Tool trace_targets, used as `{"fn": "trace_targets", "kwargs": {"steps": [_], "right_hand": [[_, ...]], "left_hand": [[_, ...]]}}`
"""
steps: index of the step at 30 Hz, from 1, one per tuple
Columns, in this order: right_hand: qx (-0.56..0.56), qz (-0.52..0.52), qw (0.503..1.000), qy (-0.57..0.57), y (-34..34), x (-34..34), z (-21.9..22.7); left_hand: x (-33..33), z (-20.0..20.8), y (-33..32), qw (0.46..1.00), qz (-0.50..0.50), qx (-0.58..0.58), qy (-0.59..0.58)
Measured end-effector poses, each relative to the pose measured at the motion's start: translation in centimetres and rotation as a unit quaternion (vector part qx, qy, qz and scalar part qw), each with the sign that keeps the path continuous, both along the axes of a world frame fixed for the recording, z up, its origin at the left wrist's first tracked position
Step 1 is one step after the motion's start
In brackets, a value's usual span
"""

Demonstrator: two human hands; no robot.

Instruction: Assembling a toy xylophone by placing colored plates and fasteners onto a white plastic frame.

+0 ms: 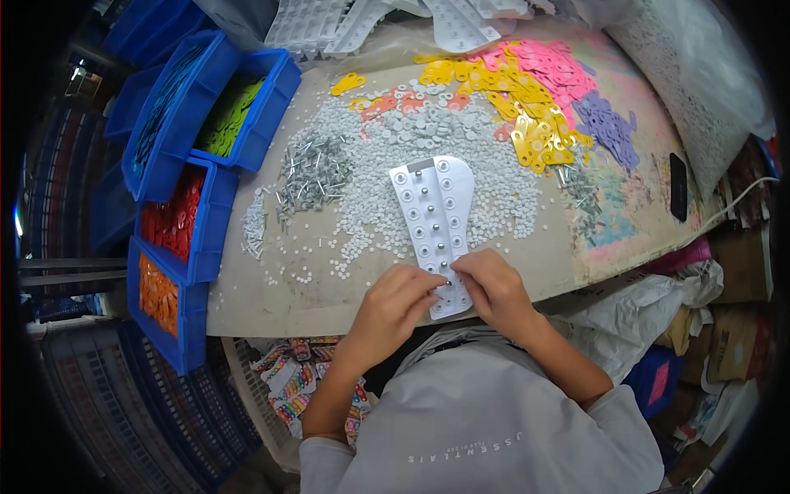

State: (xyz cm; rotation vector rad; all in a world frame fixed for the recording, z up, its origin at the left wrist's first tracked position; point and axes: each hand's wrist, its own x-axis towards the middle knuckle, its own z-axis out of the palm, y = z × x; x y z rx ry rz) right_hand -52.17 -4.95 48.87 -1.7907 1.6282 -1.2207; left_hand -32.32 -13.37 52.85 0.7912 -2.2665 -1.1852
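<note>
- While the lower end of a white board [462,198] was flanked by both hands, the board was supported on the counter [329,309], near its front edge.
- By the board's lower left side, the left hand [392,306] was held with bent fingers, the thumb drawn near them; whether anything was pinched could not be told.
- At the opposite edge, the right hand [497,290] was curled, its fingertips brought to the board; its grip could not be made out either.
- Along the board, metal studs [433,226] were lined up in a middle row, bordered on each side by round pieces [413,214].
- Well to the left, orange pieces [158,294] and red pieces [170,218] were held in blue bins [194,317].
- Around the board, small white discs [370,193] were strewn, with loose pins [317,169] heaped to their left.
- Farther right, purple pieces [606,128], yellow pieces [539,140] and pink pieces [555,70] were piled.
- At the far side, more white boards [465,25] were gathered.
</note>
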Motion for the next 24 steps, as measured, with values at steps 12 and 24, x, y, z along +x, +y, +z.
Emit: {"fn": "trace_targets", "kwargs": {"steps": [12,24], "right_hand": [[-0.016,-0.014,1.0,-0.003,-0.1,0.1,-0.2],[-0.012,-0.008,0.999,-0.029,-0.6,-0.6,0.5]], "left_hand": [[-1.2,-2.2,1.2,0.991,-0.049,-0.122,-0.014],[-0.8,-2.7,1.9,0.967,-0.039,-0.25,-0.005]]}}
